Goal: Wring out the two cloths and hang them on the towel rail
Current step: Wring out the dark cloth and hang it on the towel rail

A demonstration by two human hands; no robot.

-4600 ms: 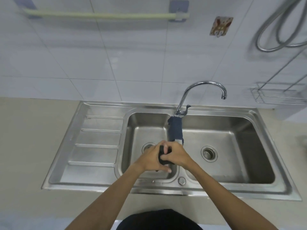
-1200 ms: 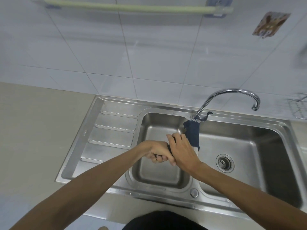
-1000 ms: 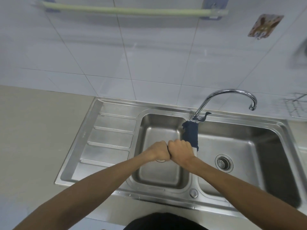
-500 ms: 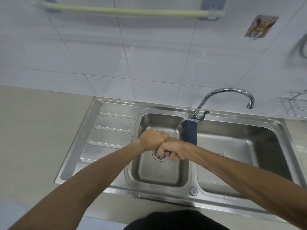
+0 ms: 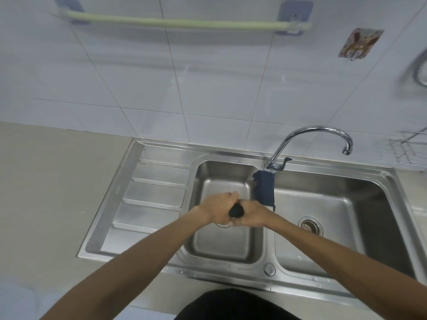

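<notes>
Over the left basin of the steel sink (image 5: 161,232), my left hand (image 5: 219,207) and my right hand (image 5: 251,213) are pressed together, both closed around a twisted dark cloth (image 5: 236,210). Only a small bunched part of it shows between my fists. A second dark blue cloth (image 5: 264,190) lies draped over the divider between the two basins, just below the tap's base. The pale green towel rail (image 5: 184,23) runs across the tiled wall at the top, with nothing hanging on it.
A chrome swan-neck tap (image 5: 312,132) arches over the right basin. A wire rack (image 5: 409,148) hangs on the wall at the far right, with a shower hose (image 5: 420,72) above it. A picture hook (image 5: 358,42) sticks to the tiles. Beige countertop (image 5: 46,192) lies left of the drainboard.
My hands have turned against each other on the cloth, and they now sit side by side with the dark bunch showing between them. The draped cloth has not moved.
</notes>
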